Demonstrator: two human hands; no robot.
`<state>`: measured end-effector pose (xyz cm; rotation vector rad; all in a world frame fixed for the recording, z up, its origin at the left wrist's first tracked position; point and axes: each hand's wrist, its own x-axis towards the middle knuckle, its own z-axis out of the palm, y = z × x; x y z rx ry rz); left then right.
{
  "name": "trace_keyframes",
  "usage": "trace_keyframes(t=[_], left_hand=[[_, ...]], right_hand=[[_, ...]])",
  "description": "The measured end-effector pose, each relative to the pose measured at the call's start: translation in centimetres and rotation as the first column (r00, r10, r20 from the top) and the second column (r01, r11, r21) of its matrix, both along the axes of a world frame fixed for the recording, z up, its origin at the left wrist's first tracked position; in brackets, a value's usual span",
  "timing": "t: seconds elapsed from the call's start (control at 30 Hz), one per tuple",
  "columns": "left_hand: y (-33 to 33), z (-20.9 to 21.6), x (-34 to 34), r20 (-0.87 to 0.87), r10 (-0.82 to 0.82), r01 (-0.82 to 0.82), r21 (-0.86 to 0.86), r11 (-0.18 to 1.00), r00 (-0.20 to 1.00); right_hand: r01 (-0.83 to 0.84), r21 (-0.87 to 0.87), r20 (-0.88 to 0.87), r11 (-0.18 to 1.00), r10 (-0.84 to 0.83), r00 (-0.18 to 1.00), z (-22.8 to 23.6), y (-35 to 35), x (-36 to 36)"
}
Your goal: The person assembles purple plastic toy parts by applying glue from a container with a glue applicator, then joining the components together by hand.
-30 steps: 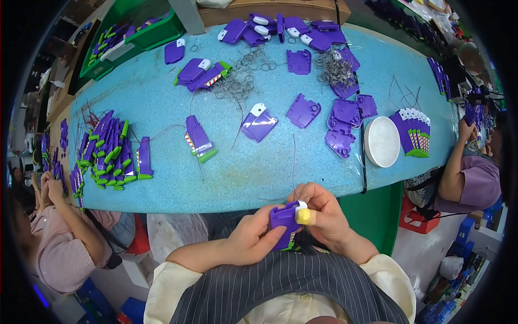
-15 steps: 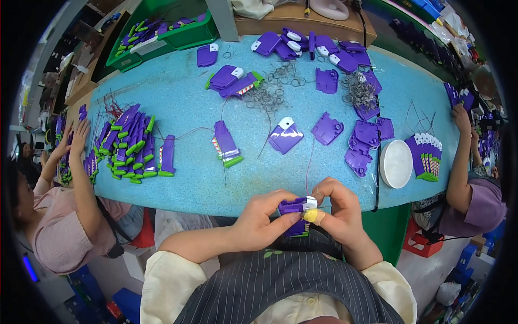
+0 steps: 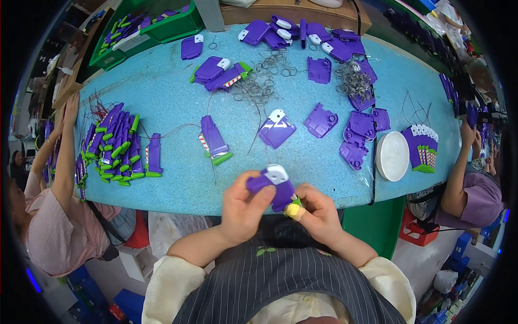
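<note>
Both hands hold one purple plastic wing-shaped part [image 3: 277, 190] with a rounded white end, above the table's near edge. My left hand [image 3: 242, 210] grips its left side, thumb across the purple face. Closed on the lower right side, where some green shows, is my right hand [image 3: 319, 217], its thumb wrapped in yellow [image 3: 293, 210]. Beyond them lie a purple and white shell [image 3: 277, 129], a bare purple half-shell [image 3: 321, 120] and a purple piece with a green end [image 3: 214, 141] and wires.
A heap of purple and green pieces [image 3: 113, 146] lies at left, a green crate [image 3: 156, 40] behind it. Grey wire rings [image 3: 353, 81] lie among shells at the back. A white bowl [image 3: 393, 156] and fanned pieces [image 3: 422, 148] stand right. Co-workers [image 3: 59, 216] sit at both sides.
The held part has turned, so its broad face and white end now show. Both hands have shifted slightly left, and the table appears shifted left and up.
</note>
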<state>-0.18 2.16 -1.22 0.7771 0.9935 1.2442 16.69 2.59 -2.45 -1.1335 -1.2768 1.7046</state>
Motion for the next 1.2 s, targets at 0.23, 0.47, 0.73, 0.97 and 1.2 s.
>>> trace_keyframes(t=[0.23, 0.47, 0.73, 0.97, 1.2], left_hand=[[-2.6, -1.1, 1.7, 0.016, 0.040, -0.040, -0.011, 0.999, 0.999], [2.5, 3.4, -0.9, -0.712, 0.010, 0.473, 0.477, 0.741, 0.702], [18.7, 1.4, -13.0, -0.971, 0.215, 0.237, 0.187, 0.953, -0.101], [20.5, -0.7, -14.7, -0.968, 0.235, 0.194, 0.248, 0.949, 0.088], [15.2, 4.4, -10.2, -0.622, 0.142, -0.010, 0.211, 0.977, 0.770]], right_hand=[[-0.153, 0.007, 0.137, 0.988, 0.151, 0.979, 0.5, 0.4, 0.6], [0.103, 0.467, 0.182, 0.878, -0.210, 0.961, 3.4, 0.5, 3.2], [0.414, 0.779, 0.114, 0.472, -0.755, 0.646, 5.2, 10.3, 20.2], [0.195, 0.730, 0.521, 0.655, -0.718, 0.462, 0.8, 10.8, 24.4], [-0.189, 0.800, 0.591, 0.569, -0.802, 0.085, 1.2, 10.3, 24.6]])
